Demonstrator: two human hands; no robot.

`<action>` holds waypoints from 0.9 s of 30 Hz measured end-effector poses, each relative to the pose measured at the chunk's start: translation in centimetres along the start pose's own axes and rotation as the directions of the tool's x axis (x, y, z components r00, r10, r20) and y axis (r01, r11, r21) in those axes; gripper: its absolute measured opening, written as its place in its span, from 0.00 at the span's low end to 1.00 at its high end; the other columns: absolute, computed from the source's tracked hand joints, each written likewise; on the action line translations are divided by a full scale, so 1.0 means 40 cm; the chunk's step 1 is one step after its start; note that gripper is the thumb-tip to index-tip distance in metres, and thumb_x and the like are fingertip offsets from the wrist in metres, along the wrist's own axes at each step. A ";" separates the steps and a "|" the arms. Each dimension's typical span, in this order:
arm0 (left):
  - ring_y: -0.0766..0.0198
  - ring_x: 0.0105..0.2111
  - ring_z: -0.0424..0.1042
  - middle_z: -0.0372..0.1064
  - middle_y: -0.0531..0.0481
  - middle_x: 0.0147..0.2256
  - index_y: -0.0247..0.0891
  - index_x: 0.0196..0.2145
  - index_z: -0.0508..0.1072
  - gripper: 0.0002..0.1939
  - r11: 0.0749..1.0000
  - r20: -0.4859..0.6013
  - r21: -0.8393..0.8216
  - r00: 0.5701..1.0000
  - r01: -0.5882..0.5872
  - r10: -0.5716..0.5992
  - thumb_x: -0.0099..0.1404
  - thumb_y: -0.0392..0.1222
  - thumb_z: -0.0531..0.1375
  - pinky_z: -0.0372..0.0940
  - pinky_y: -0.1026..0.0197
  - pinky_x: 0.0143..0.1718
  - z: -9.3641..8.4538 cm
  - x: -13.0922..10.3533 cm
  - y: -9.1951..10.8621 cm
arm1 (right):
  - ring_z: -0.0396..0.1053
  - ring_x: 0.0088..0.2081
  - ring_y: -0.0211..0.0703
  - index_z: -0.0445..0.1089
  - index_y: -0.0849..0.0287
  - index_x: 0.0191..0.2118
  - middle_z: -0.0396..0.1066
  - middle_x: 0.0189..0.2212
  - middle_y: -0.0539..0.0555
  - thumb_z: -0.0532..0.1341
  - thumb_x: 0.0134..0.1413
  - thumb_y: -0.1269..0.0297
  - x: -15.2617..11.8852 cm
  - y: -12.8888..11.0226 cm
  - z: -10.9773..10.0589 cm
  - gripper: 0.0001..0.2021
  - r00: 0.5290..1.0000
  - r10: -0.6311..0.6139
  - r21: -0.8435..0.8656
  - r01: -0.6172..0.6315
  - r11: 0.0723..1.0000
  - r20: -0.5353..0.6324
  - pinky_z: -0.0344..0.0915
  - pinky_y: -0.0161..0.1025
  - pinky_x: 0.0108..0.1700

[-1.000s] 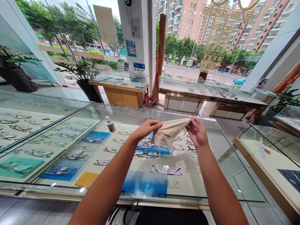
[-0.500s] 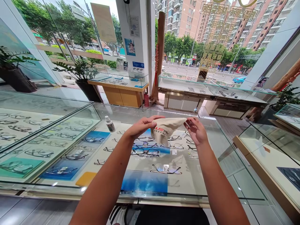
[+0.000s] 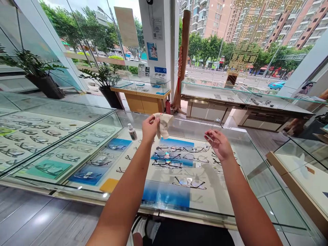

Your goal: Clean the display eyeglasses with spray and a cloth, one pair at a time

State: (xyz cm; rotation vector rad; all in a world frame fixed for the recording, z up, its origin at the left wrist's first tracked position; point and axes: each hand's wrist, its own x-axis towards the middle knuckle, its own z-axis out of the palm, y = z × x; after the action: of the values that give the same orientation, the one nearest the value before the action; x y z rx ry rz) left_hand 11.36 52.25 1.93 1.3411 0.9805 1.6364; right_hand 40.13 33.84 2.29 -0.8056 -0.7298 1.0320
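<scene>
My left hand [image 3: 150, 128] is closed on a beige cleaning cloth [image 3: 165, 123], which hangs in folds to the right of the fingers. My right hand [image 3: 217, 145] is raised over the right part of the glass counter, its fingers curled in a pinch. Thin wire-like parts of a pair of eyeglasses [image 3: 218, 122] stick out just above these fingers; most of the pair is hidden or too fine to make out. A small white spray bottle [image 3: 132, 132] stands on the counter, left of my left hand.
Under the glass top of the display counter [image 3: 164, 216] lie several rows of eyeglasses [image 3: 167, 163] on blue and pale panels. An orange-yellow pad [image 3: 111, 185] lies near its front left. Further showcases [image 3: 142, 100] and a tree-trunk post [image 3: 183, 61] stand by the windows.
The cloth has come away from my right hand and moved left and up in my left hand. My hands are now further apart. The view has turned slightly left.
</scene>
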 end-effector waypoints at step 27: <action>0.45 0.68 0.60 0.61 0.32 0.67 0.35 0.63 0.65 0.27 0.650 0.178 0.589 0.862 -0.480 0.475 0.69 0.40 0.60 0.55 0.44 0.70 0.046 -0.103 0.081 | 0.71 0.43 0.45 0.80 0.55 0.30 0.74 0.36 0.52 0.75 0.51 0.54 -0.039 -0.021 0.054 0.10 0.954 0.033 -0.182 0.023 0.983 0.299 0.67 0.42 0.51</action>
State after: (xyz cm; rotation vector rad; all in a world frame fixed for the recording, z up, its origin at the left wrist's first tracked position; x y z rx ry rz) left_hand 13.40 47.36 3.60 2.2129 1.3065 1.7443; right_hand 38.19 32.63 3.89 -0.8161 -1.0969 1.1172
